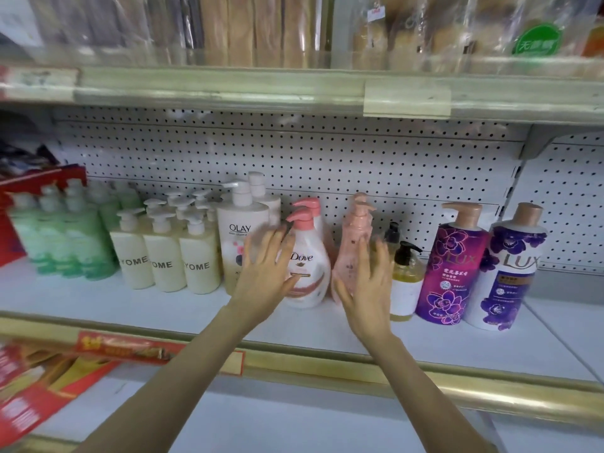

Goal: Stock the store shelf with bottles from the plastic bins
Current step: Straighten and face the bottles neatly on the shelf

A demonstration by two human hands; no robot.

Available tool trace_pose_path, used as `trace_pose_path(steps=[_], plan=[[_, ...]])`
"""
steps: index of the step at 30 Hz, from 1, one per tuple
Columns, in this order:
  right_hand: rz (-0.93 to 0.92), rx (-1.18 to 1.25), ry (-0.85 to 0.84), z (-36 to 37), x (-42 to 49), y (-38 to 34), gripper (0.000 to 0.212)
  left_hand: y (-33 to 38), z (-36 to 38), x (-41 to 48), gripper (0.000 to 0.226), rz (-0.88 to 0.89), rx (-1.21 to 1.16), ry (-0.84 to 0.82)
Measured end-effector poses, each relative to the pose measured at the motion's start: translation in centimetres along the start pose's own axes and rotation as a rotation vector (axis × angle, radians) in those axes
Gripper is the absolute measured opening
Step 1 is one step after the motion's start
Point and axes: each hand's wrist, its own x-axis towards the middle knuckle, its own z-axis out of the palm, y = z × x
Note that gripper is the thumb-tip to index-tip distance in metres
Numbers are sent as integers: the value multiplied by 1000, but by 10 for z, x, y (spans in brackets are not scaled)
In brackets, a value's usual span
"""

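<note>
Left hand (266, 273): fingers straight, spread, empty; Dove bottle (310, 266) just right of them on shelf (130, 305). Right hand (367, 289): fingers spread, empty; pink bottle (349, 237) just left of them. Contact cannot be told.

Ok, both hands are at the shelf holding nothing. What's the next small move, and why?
Probably draw both hands back for another bottle. The left hand and right hand are open and empty, the Dove bottle and pink bottle already stand upright, and there is bare shelf in front of them.
</note>
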Motion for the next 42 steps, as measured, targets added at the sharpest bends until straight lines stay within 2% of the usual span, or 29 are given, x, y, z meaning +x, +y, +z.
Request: trace_pose_path(steps=[3,6,8,12,16,19,21,31,36,42], plan=[[22,12,-48,11,16,-11,83,-23,-6,-4,96,-103,53,43],[89,-70,-140,24,26,-10,103,-44,-11,3,118,-175,86,-3],[113,-108,-145,30,28,-9,113,-49,-9,9,132,-185,67,-34],[215,-105,-92,37,18,-24,130,-43,3,13,140,-340,-122,-127],[455,61,-133,44,1,-36,141,-41,5,14,138,-523,-309,-158],[641,116,-231,46,-7,-40,145,-50,10,12,127,-490,-297,-182],[690,126,-228,48,-12,-38,143,-59,13,11,127,-464,-255,-182],[783,170,-173,59,-16,-54,143,-100,4,10,124,-360,-257,-305],[866,162,-186,61,-16,-66,143,-121,-16,11,107,-191,-209,-325],[893,132,-222,65,-19,-70,145,-131,-14,15,109,-126,-215,-294]])
